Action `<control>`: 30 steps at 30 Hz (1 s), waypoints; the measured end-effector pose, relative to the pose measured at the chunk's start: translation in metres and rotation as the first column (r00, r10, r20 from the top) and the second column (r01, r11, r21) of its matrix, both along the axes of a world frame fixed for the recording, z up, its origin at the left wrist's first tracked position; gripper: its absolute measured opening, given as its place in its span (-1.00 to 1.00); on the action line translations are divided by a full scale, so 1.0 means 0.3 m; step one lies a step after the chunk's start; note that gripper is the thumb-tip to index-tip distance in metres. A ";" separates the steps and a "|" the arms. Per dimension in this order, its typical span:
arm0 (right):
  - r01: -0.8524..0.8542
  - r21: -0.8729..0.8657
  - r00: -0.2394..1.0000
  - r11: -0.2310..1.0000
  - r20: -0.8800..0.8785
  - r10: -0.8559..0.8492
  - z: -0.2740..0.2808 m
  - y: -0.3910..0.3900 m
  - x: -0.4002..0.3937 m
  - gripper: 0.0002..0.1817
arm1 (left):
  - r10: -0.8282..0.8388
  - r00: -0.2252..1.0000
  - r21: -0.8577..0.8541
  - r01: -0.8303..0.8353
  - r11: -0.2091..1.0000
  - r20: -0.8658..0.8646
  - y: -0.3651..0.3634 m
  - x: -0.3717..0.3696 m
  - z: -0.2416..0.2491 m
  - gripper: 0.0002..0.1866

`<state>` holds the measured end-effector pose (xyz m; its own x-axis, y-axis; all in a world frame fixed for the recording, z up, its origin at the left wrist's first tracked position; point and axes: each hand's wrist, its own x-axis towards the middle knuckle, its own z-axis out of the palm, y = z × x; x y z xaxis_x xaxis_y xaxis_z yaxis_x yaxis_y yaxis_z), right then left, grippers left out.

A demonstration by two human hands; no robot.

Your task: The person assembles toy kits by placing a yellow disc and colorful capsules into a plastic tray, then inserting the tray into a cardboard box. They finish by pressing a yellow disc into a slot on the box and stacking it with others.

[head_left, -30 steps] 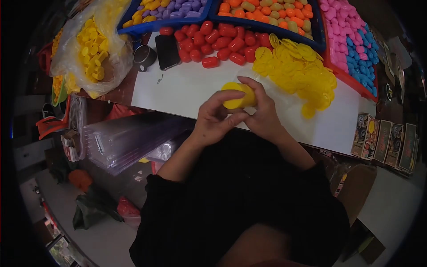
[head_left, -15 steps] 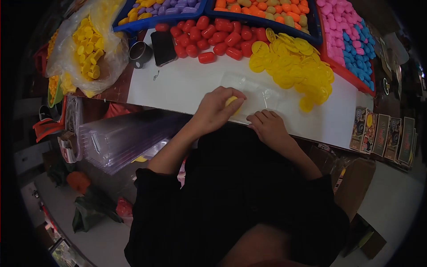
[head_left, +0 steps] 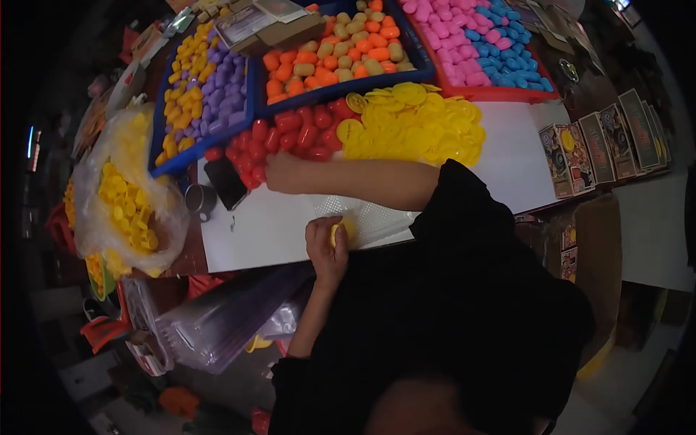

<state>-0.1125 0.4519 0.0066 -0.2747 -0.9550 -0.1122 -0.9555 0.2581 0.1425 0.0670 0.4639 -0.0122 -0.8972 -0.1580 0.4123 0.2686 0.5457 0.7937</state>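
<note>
My left hand [head_left: 326, 246] is at the table's front edge, its fingers closed around a small yellow plastic piece [head_left: 344, 233] that is partly hidden by them. My right arm stretches leftward across the table, and my right hand [head_left: 287, 174] reaches the near edge of the heap of red plastic capsules [head_left: 288, 132]; its fingertips are hidden. A clear, textured plastic bag [head_left: 380, 220] lies flat under my right forearm. Beyond that forearm spreads a pile of thin yellow discs [head_left: 420, 127].
Blue trays [head_left: 254, 101] hold yellow, purple, orange and tan capsules; a red tray [head_left: 500, 93] holds pink and blue ones. At left are a phone [head_left: 226, 183], a metal cup [head_left: 200, 200] and a bag of yellow stemmed pieces [head_left: 125, 203]. Printed boxes [head_left: 580, 156] line the right.
My right hand has moved from the front edge, up and left to the red capsules. My left hand keeps the yellow piece near the edge. The view has shifted and tilted.
</note>
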 end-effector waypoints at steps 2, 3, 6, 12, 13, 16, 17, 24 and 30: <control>-0.019 0.019 0.999 1.000 -0.031 0.019 0.006 0.017 -0.007 -0.71 | 0.000 1.000 -0.004 0.000 1.000 0.009 -0.002 -0.004 0.004 -0.87; -0.005 -0.040 0.993 0.999 0.115 0.009 0.050 0.062 -0.007 -0.71 | -0.005 0.999 0.011 0.004 1.000 0.033 -0.003 -0.006 0.009 -0.88; 0.214 -0.516 0.923 0.829 0.384 0.001 0.154 0.266 -0.036 -0.72 | -0.034 0.997 0.047 0.031 0.998 0.069 -0.015 -0.013 0.013 -0.89; 0.842 -0.529 0.471 0.110 0.619 -0.628 0.358 0.958 -0.330 -0.67 | -0.072 0.993 0.102 0.062 0.993 0.092 -0.035 -0.023 0.008 -0.89; 0.849 -0.524 0.409 0.068 0.570 -0.712 0.332 1.100 -0.413 -0.68 | -0.068 0.992 0.088 0.059 0.994 0.105 -0.039 -0.025 0.003 -0.89; 0.775 -0.631 0.244 0.014 0.279 -0.929 0.162 1.445 -0.610 -0.61 | -0.073 0.991 0.063 0.066 0.996 0.116 -0.046 -0.032 0.001 -0.87; 0.773 -0.634 0.246 0.015 0.278 -0.929 0.130 1.508 -0.647 -0.61 | -0.073 0.988 0.066 0.065 0.996 0.138 -0.048 -0.034 0.006 -0.87; 0.826 -0.496 0.356 0.266 0.093 -0.930 0.069 1.473 -0.766 -0.51 | -0.019 0.968 0.030 0.012 0.999 0.250 -0.038 -0.032 0.035 -0.88; 0.741 -0.577 0.580 0.344 0.290 -0.762 0.077 1.332 -0.883 -0.59 | -0.030 0.967 0.034 0.022 0.999 0.252 -0.035 -0.043 0.041 -0.87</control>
